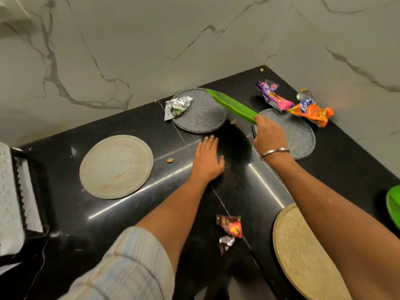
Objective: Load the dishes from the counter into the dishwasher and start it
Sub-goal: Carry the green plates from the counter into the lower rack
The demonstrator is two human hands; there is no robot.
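The right hand (269,135) pinches the near edge of a green plate (232,106), fingers clamped on its rim, and holds it tilted above the black counter (129,213), between two speckled grey plates. The left hand (207,161) lies flat on the counter with its fingers straight and close together, holding nothing.

Wrappers lie all around the dishes. A crumpled silver wrapper (177,106) sits on the left rim of the far grey plate (200,114). A purple and pink wrapper (272,95) and an orange one (311,111) lie at the back edge of the right grey plate (300,135) — the orange one overlaps its rim. A brown wrapper (229,226) lies near the front of the counter, between the two forearms. Small crumbs (170,160) dot the surface.

A pale plate (116,166) with faint orange smears rests well to the left. A tan plate (300,252) sits at the lower right, half covered by the right forearm and cut off by the frame. Another green dish (394,206) shows only as a sliver at the right edge. The right hand and its metal bracelet (275,152) hide part of the right grey plate. At the far left — a white perforated thing (10,202) on a dark frame, too cropped to identify.
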